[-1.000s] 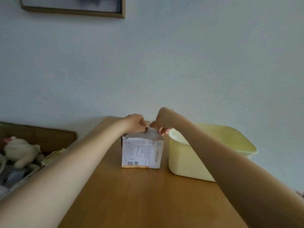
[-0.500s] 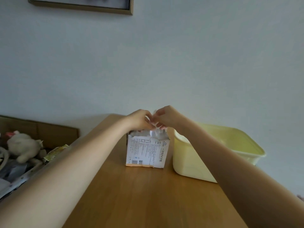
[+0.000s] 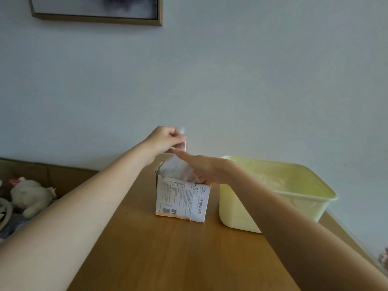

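Observation:
A small white printed carton with a torn-open top stands upright on the wooden table. Clear plastic gloves bulge out of its top. My left hand is raised above the carton and pinches the end of one clear glove, drawing it upward. My right hand lies flat with straight fingers on the carton's top, pressing on the gloves and the box.
A pale yellow plastic tub stands just right of the carton. To the left of the table, a white plush toy lies among clutter before a brown board. A framed picture hangs on the wall.
My left hand has risen from the carton's top, pulling a clear glove up with it. My right hand has uncurled and now lies flat on the carton.

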`<move>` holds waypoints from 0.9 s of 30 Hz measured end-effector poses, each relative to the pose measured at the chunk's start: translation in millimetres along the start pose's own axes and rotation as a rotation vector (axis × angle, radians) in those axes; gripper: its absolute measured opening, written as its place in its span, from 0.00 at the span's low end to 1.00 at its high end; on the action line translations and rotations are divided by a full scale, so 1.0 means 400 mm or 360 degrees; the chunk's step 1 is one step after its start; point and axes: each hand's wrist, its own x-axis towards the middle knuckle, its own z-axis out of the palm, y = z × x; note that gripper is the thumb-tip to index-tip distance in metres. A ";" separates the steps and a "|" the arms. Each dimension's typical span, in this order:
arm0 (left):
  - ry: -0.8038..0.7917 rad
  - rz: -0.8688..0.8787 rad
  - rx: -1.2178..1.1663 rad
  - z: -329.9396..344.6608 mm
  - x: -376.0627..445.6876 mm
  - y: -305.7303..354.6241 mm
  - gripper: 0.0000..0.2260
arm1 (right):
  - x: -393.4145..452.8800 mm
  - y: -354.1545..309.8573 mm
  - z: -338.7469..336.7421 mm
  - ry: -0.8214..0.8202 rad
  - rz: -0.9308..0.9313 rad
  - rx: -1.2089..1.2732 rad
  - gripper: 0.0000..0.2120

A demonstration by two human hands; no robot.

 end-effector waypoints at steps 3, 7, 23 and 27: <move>0.0093 0.0055 -0.0239 -0.016 -0.004 0.024 0.09 | 0.014 -0.005 0.019 0.0023 -0.0046 -0.0286 0.34; 0.0106 0.0093 -0.0207 -0.013 -0.019 0.045 0.10 | 0.027 -0.013 0.033 0.0051 -0.0183 -0.0535 0.23; -0.0107 -0.0009 0.0178 -0.015 -0.041 -0.022 0.06 | 0.034 0.017 -0.018 0.0635 -0.0432 0.0478 0.14; 0.0132 0.0079 0.0154 -0.038 -0.026 -0.022 0.07 | 0.022 0.012 -0.021 0.0444 -0.0546 0.0616 0.07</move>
